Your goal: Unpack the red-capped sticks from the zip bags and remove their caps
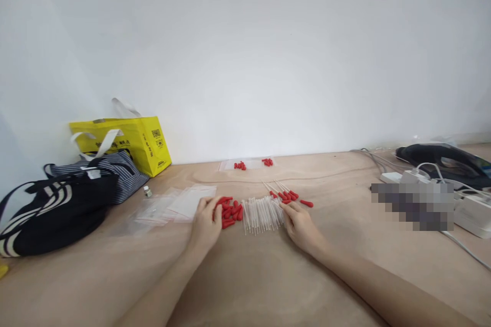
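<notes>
A loose pile of red rubber dropper bulbs (231,211) lies on the table before me. My left hand (207,220) reaches in from the left side of the pile, thumb and fingers curled around a red bulb at its edge. Just right of the pile is a row of thin clear glass tubes (261,215), laid side by side. My right hand (301,224) is at the right end of this row, with its fingertips pinched at a tube there; the fingers partly cover it. Behind the right hand rest several tubes with red bulbs fitted (286,195).
Clear plastic bags (180,205) lie left of my left hand, near a small bottle (147,191). A bag with red bulbs (247,164) is by the wall. Black (76,209) and yellow bags (153,143) stand left; cables and white chargers (473,212) lie right.
</notes>
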Motion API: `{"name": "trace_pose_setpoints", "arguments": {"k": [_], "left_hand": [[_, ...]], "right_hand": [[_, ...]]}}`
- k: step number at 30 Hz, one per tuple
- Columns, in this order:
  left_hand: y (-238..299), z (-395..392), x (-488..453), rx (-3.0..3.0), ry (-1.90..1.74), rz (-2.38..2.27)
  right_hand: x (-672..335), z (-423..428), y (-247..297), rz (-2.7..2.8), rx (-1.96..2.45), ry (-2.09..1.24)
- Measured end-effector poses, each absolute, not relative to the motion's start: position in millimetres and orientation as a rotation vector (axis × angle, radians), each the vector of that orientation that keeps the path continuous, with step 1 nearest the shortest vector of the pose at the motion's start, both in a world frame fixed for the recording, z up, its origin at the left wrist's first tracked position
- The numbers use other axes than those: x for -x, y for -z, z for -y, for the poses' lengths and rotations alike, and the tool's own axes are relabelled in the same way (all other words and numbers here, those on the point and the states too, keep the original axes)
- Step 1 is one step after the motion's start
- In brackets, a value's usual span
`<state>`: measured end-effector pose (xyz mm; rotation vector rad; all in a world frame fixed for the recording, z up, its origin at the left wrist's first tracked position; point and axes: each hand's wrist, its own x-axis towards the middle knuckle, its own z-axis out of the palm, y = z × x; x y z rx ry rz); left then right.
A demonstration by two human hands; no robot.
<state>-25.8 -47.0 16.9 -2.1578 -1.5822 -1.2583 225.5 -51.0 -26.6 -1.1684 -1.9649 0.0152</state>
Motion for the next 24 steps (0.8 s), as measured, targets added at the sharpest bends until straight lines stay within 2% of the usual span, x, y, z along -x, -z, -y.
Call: {"name": "trace_pose_setpoints", "arguments": {"k": [8,18,24], "left_hand": [[-23,29,70,2.022,1.201,2.095],[-20,26,74,2.055,1.155,2.231],[-19,22,83,2.072,1.169,2.26]], "right_hand": [[-183,32,11,2.079,1.492,0.006],[-167,41,-4,2.069,1.648,-0.036],[-218,27,-11,1.883,1.733,-0.137]]}}
